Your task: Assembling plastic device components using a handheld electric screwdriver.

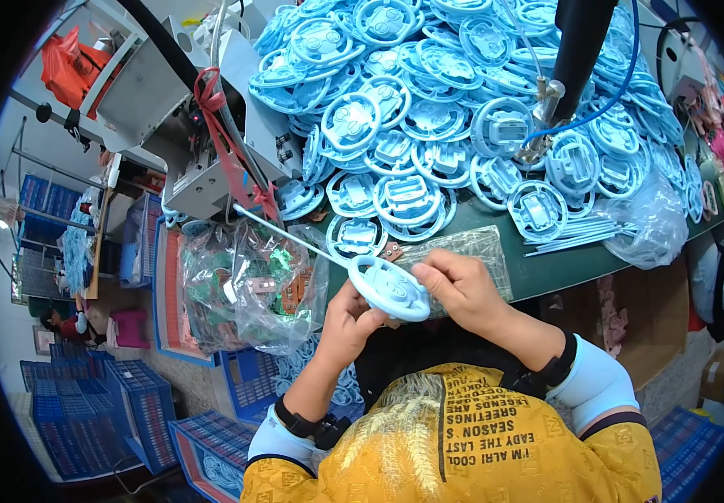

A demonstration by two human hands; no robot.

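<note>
A light blue round plastic piece (389,289) with a raised rim and a long thin stick (295,240) is between my hands. The stick slants up and left, its far end in front of a grey machine (228,126); whether it touches cannot be told. My left hand (350,323) is closed on the piece's near left edge. With thumb and fingertips, my right hand (461,289) grips its right rim. Beyond my hands, a large heap of similar light blue round pieces (408,197) covers the green table (538,281).
A clear bag of green circuit boards (253,285) lies left of my hands. Several loose blue sticks (576,235) and a plastic bag (651,222) are at right. A black post (584,59) rises from the heap. Blue crates (140,411) stand at lower left.
</note>
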